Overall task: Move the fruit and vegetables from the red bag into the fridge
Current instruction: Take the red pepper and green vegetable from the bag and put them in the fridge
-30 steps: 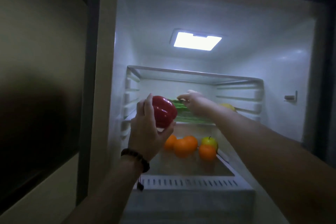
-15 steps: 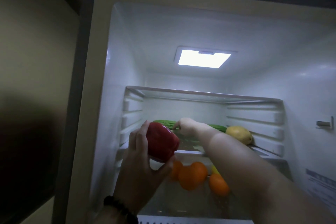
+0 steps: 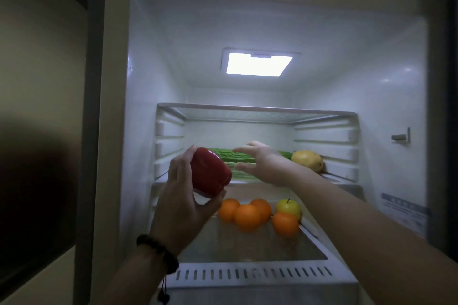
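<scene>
Inside the lit fridge (image 3: 148, 82), the right hand (image 3: 264, 163) has just let go of the green vegetables (image 3: 235, 156) on the middle shelf (image 3: 342, 177); half a second ago it touched them, and now its fingers (image 3: 244, 150) are spread wide and empty above them. The left hand (image 3: 183, 203) holds a red pepper (image 3: 210, 172) in front of that shelf, not yet set down, likely next. A lemon (image 3: 307, 160) lies right of the greens. Below the shelf sit oranges (image 3: 247, 215) and an apple (image 3: 288, 207). A label (image 3: 404, 208) on the right wall is too blurred to read.
</scene>
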The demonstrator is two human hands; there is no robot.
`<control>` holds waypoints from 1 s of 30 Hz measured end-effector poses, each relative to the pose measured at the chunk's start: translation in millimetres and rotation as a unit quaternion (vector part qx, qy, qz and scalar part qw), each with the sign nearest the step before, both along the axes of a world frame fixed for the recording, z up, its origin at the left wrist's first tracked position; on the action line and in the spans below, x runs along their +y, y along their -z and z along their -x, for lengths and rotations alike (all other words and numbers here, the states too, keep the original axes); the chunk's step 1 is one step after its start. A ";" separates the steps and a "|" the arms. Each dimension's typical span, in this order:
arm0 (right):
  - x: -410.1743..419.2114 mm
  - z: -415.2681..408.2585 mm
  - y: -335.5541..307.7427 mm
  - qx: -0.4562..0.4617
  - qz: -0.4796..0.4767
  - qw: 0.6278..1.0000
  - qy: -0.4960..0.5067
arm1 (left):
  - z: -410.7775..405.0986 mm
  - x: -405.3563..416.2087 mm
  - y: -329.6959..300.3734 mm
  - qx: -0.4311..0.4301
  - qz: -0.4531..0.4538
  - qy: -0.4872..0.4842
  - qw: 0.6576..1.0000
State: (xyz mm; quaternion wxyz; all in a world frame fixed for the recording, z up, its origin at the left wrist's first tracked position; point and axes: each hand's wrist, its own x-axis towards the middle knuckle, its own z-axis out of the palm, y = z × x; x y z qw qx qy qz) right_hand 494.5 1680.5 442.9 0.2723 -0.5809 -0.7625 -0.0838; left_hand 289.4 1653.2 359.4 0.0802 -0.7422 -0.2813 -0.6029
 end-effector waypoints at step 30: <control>-34.7 -23.8 60.4 -0.157 -0.145 0.972 0.093 | -26.4 122.4 -101.4 0.069 0.329 -0.120 0.934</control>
